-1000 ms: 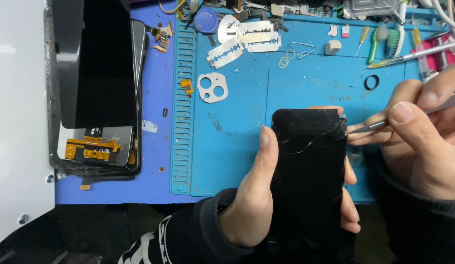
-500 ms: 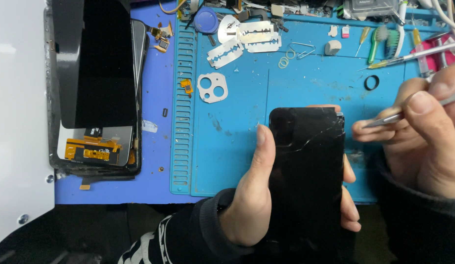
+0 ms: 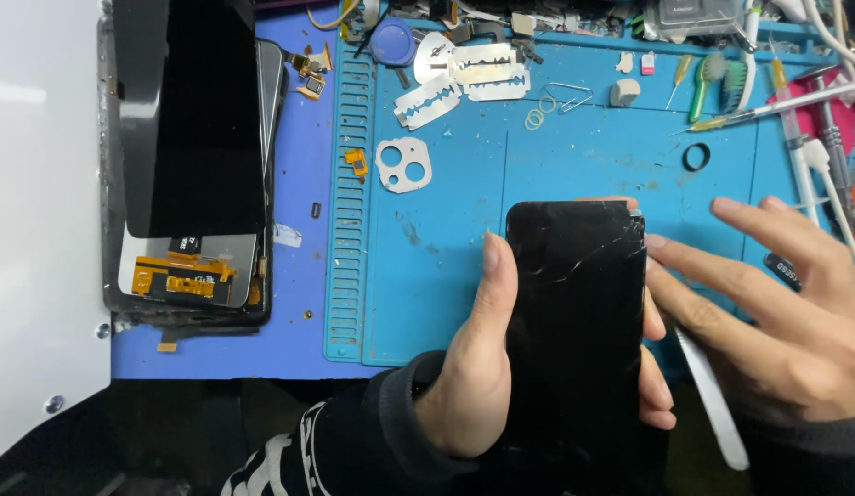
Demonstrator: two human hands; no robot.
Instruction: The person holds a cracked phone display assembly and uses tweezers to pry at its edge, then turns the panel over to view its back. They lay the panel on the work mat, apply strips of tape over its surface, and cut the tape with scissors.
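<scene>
Head view: black, cracked-glass smartphone (image 3: 574, 321) held upright above the blue silicone work mat (image 3: 446, 276), clamped in the left hand (image 3: 473, 367). Right hand (image 3: 776, 321) just right of the phone, fingers spread, fingertips touching its edge, white flat pry tool (image 3: 712, 404) beneath the palm.

Bright, even light falls from above and leaves only faint, soft shadows on the blue work mat (image 3: 446, 276). The white surface (image 3: 37, 230) at the left is nearly blown out. The cracked phone screen (image 3: 574, 321) reads as deep black, its cracks catching thin pale glints. Faint sheen shows on the razor blades (image 3: 464, 78). Focus is sharp across the mat; the right hand (image 3: 776, 321) looks slightly soft. The bottom edge sinks into dark.
</scene>
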